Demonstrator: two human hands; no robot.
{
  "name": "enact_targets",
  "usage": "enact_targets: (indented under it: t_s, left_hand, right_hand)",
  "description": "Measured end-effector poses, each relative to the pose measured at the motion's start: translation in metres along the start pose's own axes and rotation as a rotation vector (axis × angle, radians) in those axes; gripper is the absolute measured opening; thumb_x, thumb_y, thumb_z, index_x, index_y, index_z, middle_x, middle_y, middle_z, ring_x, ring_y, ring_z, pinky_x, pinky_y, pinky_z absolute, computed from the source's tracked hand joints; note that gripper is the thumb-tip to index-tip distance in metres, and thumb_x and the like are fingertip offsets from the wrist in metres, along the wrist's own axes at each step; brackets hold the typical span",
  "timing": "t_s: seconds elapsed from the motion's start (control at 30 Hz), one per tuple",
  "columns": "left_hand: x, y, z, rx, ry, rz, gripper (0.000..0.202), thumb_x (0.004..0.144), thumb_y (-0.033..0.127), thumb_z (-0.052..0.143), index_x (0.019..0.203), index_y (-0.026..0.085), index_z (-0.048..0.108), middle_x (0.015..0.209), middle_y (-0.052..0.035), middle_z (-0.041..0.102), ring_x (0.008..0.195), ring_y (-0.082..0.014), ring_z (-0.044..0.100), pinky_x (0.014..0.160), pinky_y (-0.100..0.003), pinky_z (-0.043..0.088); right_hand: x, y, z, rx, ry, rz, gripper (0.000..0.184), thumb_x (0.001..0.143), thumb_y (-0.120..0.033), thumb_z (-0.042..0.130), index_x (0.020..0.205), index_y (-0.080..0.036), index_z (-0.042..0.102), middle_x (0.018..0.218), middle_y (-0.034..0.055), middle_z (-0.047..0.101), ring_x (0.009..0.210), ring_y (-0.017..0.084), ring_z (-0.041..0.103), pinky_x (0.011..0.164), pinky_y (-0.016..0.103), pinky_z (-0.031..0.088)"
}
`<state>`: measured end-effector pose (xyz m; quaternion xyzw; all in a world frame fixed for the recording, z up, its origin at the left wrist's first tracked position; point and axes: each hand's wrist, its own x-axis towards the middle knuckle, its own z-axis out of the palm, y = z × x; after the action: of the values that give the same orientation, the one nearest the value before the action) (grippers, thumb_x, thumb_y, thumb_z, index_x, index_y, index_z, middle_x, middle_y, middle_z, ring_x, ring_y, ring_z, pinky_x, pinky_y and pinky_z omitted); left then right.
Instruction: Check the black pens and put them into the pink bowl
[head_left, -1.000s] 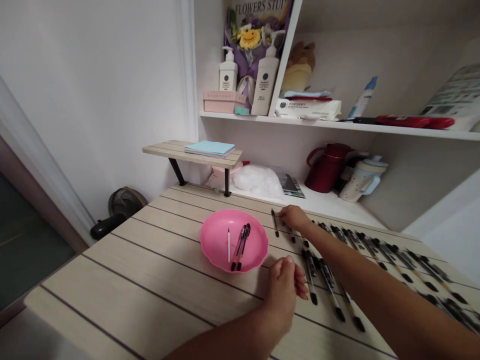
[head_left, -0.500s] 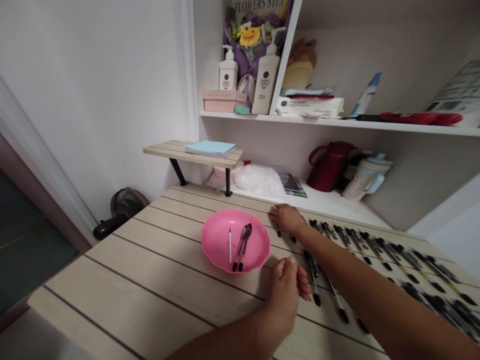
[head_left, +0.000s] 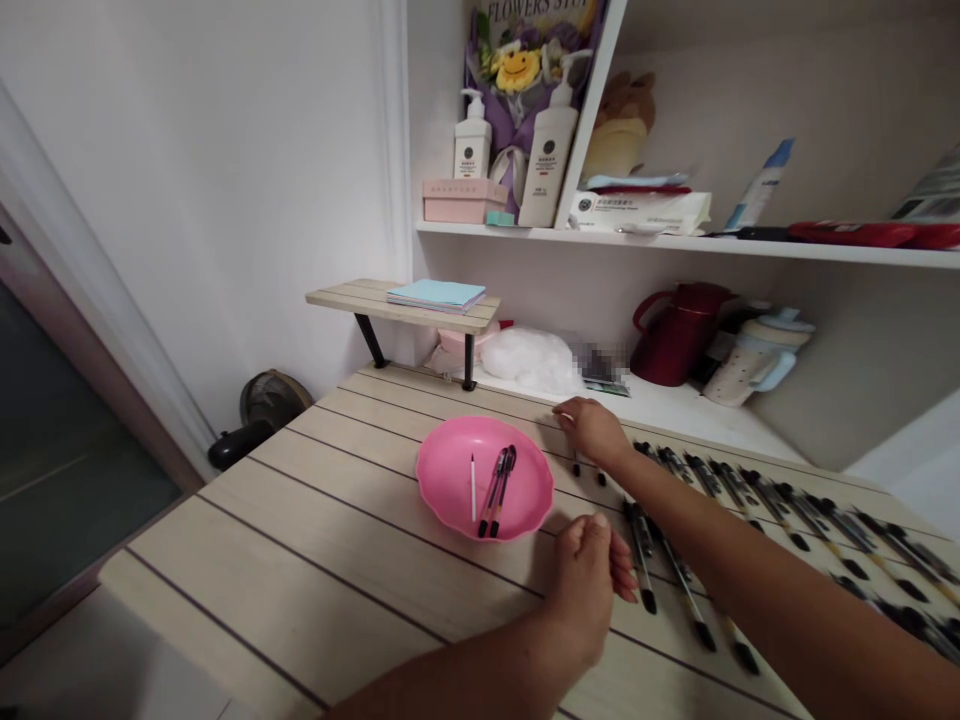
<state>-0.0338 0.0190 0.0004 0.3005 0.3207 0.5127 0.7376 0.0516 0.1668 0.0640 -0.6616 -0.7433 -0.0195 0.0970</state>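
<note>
My left hand (head_left: 589,580) rests on its side on the tabletop, just right of the pink scalloped bowl (head_left: 444,475). Its fingers are loosely curled and apart from the thumb, with nothing visible in them. Inside the bowl lie a white pen refill (head_left: 473,490) and two black-capped pens (head_left: 498,490). At the table's back edge, my right hand (head_left: 596,432) has its fingers stretched leftward; I see nothing in them. Two pens (head_left: 589,470) lie partly hidden beneath this hand. Between my arms, more pens (head_left: 679,580) lie on the wood, some covered by the right forearm.
Rows of black-capped pens (head_left: 795,510) spread across the right side of the table. Behind it stand a red thermos jug (head_left: 679,335), a pale jug (head_left: 750,360) and a white plastic bag (head_left: 529,360). A small raised shelf (head_left: 345,294) bears blue paper (head_left: 437,293).
My right hand's fingers have drawn together and lifted slightly from the tabletop, where they were spread. The view has shifted a little left. My left hand holds the same pose beside the bowl.
</note>
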Motion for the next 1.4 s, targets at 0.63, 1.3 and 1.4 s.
enact_targets:
  t_s: [0.63,1.3,1.4]
  left_hand:
    - [0.001,0.006,-0.001,-0.005,0.018,-0.001,0.022,0.075,0.036,0.047,0.065,0.017,0.047,0.05,0.0024,0.046,0.041,-0.0083,0.041,0.044,-0.022,0.033]
    - [-0.019,0.021,-0.005,0.172,-0.32,-0.107,0.032,0.059,0.029,0.069,0.075,0.018,0.043,0.048,0.0077,0.05,0.033,-0.0054,0.043,0.035,-0.016,0.029]
    - [-0.02,0.017,-0.006,0.272,-0.263,-0.069,0.033,0.06,0.03,0.069,0.073,0.019,0.041,0.043,0.0091,0.046,0.031,-0.005,0.04,0.033,-0.015,0.024]
  right_hand:
    - [-0.04,-0.059,-0.035,-0.311,0.058,-0.756,0.021,0.084,-0.014,0.042,0.09,-0.015,0.062,0.09,0.0108,0.063,0.076,0.018,0.059,0.073,0.03,0.04]
    - [-0.177,0.003,-0.009,1.279,0.311,0.277,0.029,0.073,-0.047,0.055,0.069,-0.019,0.053,0.055,-0.0016,0.054,0.048,0.012,0.048,0.049,0.025,0.039]
    - [-0.177,-0.001,-0.005,1.338,0.31,0.316,0.036,0.061,-0.048,0.066,0.054,-0.019,0.046,0.044,-0.0056,0.045,0.043,0.009,0.038,0.045,0.023,0.03]
